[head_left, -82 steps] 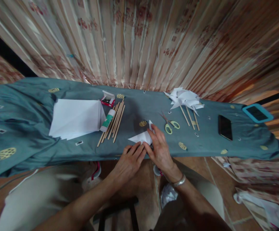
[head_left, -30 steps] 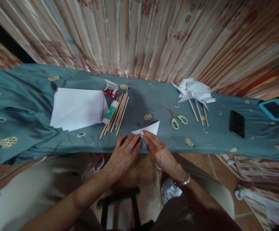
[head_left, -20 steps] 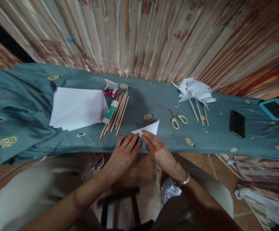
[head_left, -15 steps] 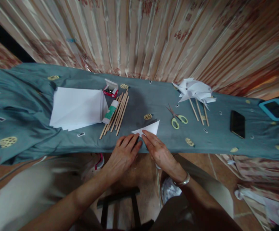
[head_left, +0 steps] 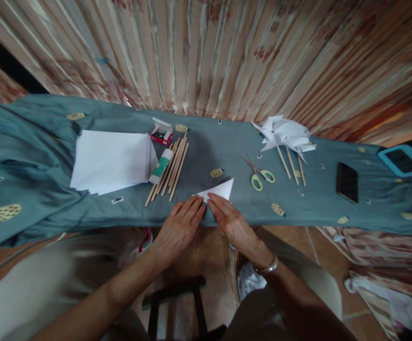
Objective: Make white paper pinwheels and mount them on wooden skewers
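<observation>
A small sheet of white paper (head_left: 223, 188), folded into a triangle, lies at the table's near edge in the head view. My left hand (head_left: 185, 219) rests flat over its left part, fingers stretched out. From the other side my right hand (head_left: 229, 219) presses on the paper with straight fingers, its fingertips close to the left ones. The hands cover the paper's lower edge. Beyond the paper to the right lie scissors (head_left: 257, 173) with light green handles, blades parted. Several wooden sticks (head_left: 178, 166) and a green-and-white glue stick (head_left: 161, 166) lie to the left.
A stack of white paper (head_left: 110, 158) lies at left, beside an open red box (head_left: 162, 135) of small metal pieces. Several paper pinwheels (head_left: 284, 135) on sticks lie at right. Farther right are a dark phone (head_left: 347, 182) and a blue-framed device (head_left: 404, 161). A curtain (head_left: 192, 57) hangs behind.
Both hands stay pressed on the folded paper, with the left fingers shifted slightly over it. The whole view has moved a little; the other things lie as before.
</observation>
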A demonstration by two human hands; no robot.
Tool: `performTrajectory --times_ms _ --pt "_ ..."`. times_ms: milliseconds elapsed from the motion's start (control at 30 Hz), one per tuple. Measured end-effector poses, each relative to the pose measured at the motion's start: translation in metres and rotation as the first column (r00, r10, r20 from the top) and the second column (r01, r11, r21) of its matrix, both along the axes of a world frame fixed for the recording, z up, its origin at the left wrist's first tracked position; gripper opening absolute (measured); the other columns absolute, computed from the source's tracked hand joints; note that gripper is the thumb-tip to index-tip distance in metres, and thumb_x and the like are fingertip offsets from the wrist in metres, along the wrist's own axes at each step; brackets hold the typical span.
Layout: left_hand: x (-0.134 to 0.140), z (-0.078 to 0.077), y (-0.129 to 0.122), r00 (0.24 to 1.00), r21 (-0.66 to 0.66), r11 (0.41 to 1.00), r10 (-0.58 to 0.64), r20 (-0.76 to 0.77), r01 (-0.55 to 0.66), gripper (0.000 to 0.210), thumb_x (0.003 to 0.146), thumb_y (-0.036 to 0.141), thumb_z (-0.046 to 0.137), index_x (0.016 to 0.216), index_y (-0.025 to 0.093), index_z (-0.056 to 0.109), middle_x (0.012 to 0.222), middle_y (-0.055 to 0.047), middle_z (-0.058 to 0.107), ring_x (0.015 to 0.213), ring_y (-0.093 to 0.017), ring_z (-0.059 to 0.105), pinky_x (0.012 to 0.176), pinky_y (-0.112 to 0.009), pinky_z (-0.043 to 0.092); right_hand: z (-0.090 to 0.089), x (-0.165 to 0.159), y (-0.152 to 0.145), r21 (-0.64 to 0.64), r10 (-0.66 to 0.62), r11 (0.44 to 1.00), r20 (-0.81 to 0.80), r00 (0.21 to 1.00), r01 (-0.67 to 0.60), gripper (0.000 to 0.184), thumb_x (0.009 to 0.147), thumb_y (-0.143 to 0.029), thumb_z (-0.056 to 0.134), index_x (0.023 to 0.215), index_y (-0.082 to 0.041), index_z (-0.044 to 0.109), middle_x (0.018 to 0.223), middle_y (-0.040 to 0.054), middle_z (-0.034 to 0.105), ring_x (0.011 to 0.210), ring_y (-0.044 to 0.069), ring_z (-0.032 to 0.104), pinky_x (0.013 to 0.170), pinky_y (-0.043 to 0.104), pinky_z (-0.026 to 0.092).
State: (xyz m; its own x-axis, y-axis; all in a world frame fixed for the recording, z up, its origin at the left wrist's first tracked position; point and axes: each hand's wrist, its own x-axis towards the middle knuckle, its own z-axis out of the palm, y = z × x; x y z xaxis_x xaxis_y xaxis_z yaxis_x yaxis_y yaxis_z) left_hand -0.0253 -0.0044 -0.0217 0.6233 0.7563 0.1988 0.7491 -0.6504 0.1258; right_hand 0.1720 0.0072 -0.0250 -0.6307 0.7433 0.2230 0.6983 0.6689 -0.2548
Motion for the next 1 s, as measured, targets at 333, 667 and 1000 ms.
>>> performTrajectory --times_ms 333,667,1000 --pt "-0.001 -0.001 0.008 0.998 -0.024 0.999 0.042 0.049 -0.041 0.045 0.089 0.018 0.049 0.133 0.010 0.048 0.134 -0.015 0.056 0.121 -0.028 0.049 0.095 -0.044 0.035 0.001 -0.003 0.001 0.021 -0.033 0.999 0.005 0.999 0.033 0.049 0.090 -0.005 0.039 0.138 -0.010 0.044 0.141 0.0151 0.048 0.134 0.024 0.041 0.111 0.043 0.042" --pt "0.000 -0.001 0.012 0.998 -0.041 0.998 0.052 0.046 -0.050 0.045 0.087 0.023 0.055 0.131 0.015 0.049 0.129 -0.014 0.057 0.118 -0.029 0.049 0.092 -0.045 0.036 0.006 -0.006 -0.007 0.050 -0.203 0.978 0.059 0.977 0.200 0.059 0.091 -0.044 0.052 0.138 -0.010 0.043 0.144 0.0177 0.044 0.139 0.030 0.032 0.112 0.052 0.027" --pt "0.001 0.002 0.014 0.997 -0.059 0.997 0.054 0.060 -0.050 0.045 0.085 0.016 0.054 0.129 0.014 0.050 0.127 -0.013 0.059 0.116 -0.028 0.050 0.091 -0.046 0.036 -0.005 0.016 0.006 0.061 -0.338 0.940 0.024 0.941 0.336 0.067 0.091 -0.050 0.047 0.141 -0.006 0.037 0.143 0.0225 0.044 0.137 0.029 0.035 0.112 0.052 0.026"
